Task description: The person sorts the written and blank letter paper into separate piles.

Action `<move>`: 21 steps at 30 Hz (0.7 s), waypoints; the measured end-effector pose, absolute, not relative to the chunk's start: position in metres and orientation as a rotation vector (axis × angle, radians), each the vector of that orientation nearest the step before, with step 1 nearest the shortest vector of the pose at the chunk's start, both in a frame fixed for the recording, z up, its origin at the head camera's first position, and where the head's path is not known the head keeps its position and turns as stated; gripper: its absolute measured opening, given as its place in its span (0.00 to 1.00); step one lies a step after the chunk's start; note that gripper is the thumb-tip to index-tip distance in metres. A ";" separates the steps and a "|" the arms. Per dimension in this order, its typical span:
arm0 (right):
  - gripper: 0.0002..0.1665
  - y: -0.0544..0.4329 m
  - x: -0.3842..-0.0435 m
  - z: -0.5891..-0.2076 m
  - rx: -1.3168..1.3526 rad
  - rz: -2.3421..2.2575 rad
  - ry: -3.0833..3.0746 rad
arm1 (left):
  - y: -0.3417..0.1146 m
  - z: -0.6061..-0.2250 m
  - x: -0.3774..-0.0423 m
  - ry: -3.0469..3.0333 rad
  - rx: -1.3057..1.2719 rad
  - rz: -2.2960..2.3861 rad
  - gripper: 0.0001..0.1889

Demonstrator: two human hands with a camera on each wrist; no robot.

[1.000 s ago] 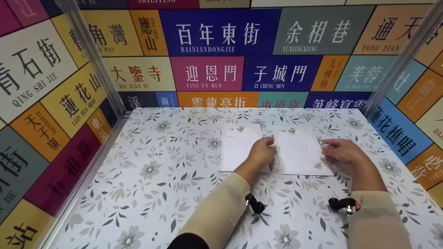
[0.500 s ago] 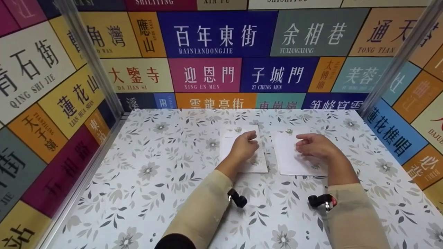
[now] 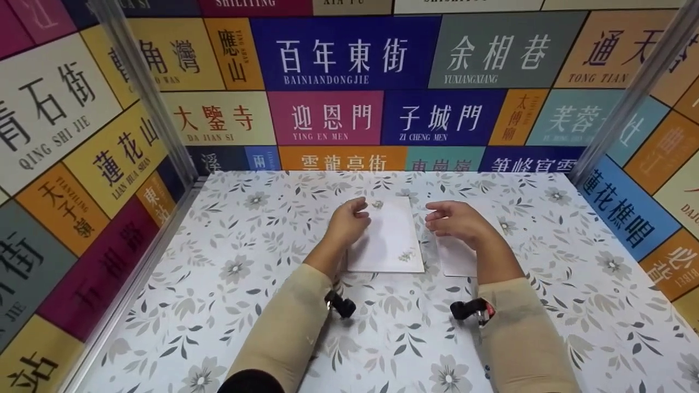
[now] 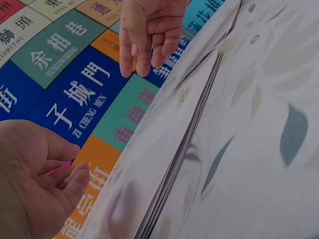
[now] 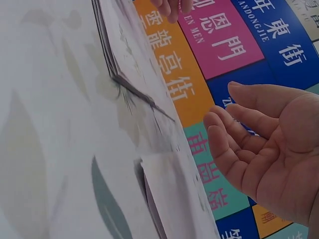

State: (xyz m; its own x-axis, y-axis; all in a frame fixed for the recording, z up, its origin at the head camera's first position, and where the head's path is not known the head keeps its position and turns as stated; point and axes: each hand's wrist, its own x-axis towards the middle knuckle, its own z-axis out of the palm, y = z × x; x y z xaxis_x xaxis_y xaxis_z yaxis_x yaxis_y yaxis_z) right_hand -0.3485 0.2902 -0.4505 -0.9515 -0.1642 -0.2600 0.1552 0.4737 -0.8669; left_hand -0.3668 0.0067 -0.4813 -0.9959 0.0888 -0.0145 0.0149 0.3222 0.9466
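Note:
Two stacks of white sheets with small printed plant sprigs lie side by side. My left hand [image 3: 349, 224] hovers at the left edge of the left paper stack [image 3: 387, 240], its fingers loosely bent and holding nothing. Above the right paper stack [image 3: 456, 259], my right hand [image 3: 458, 221] hides much of that stack, with loose fingers pointing left and nothing between them. In the left wrist view, several layered sheets [image 4: 164, 169] show along the near stack's edge. Space shows between the right hand's fingers [image 5: 219, 144] and the sheets in the right wrist view.
A white tabletop [image 3: 229, 322] with grey flowers and leaves lies under everything. Colourful panels with large characters [image 3: 349, 54] wall it in at the back and sides, with clear corner posts [image 3: 158, 103]. Each sleeve carries a small black wrist device [image 3: 341, 305].
Both hands have moved left. The left one went from between the stacks to the left stack's left edge; the right one from beside the right stack to over it. The stacks stayed put.

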 end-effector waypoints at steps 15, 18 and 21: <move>0.41 0.258 -0.358 -0.454 -0.064 -1.469 2.414 | -0.037 -0.482 -0.371 2.513 -0.040 1.724 0.32; 0.43 0.258 -0.358 -0.457 -0.085 -1.431 2.448 | -0.039 -0.484 -0.371 2.507 -0.031 1.697 0.34; 0.46 0.258 -0.358 -0.460 -0.137 -1.369 2.501 | -0.039 -0.485 -0.370 2.555 0.036 1.623 0.36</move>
State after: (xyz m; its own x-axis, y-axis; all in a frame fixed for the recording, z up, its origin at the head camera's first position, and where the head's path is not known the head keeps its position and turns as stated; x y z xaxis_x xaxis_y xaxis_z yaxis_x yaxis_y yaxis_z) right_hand -0.3583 0.2577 -0.4598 -0.9546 -0.2182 -0.2029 0.0533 0.5448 -0.8368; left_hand -0.3701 -0.0393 -0.4855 -0.9932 0.0811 -0.0839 -0.0415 0.4265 0.9035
